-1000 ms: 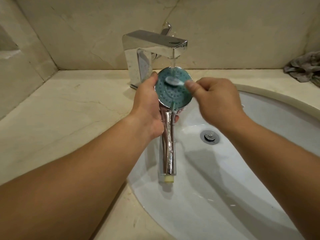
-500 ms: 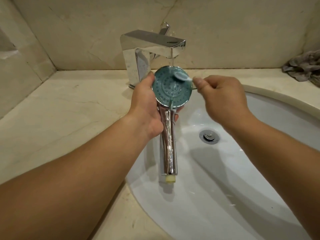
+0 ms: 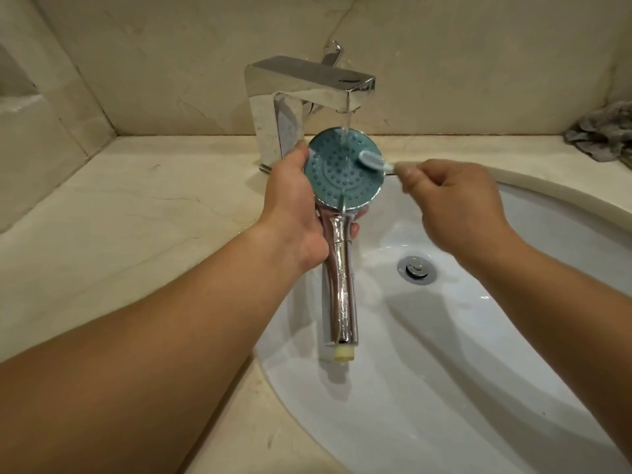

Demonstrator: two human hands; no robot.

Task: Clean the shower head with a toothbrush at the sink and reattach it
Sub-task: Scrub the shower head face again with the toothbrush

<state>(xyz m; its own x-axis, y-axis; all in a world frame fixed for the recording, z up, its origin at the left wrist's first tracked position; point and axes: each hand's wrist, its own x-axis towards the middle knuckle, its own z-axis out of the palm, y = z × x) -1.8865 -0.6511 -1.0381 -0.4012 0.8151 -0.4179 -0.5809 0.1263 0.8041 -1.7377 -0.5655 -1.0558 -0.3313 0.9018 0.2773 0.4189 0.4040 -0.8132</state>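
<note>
Left hand (image 3: 294,213) is wrapped around the neck of the shower head (image 3: 343,172), thumb up along the left rim of the disc, fingertips peeking out on the far side of the chrome handle (image 3: 340,289). The disc faces up toward the camera, teal and dotted with nozzles, held over the left part of the sink (image 3: 461,354) and right under the tap (image 3: 307,94). Water (image 3: 346,124) is running, a thin stream dropping from the spout straight onto the upper part of the teal face, and a trickle runs off the lower rim. The handle points down and toward the camera, its pale yellow end fitting (image 3: 343,353) hanging above the basin's near-left wall. Right hand (image 3: 455,203) comes in from the right, fingers curled, thumb and forefinger pinching the toothbrush (image 3: 374,161) by its stem. The brush head lies on the upper right of the disc, bristles down against the nozzles, the stem crossing the disc's right rim. It's a little blurred there. The drain (image 3: 416,269) sits in the basin below the right hand. The beige marble surface (image 3: 119,217) wraps around the sink, and a crumpled rag (image 3: 602,135) lies at the far right corner against the wall.
</note>
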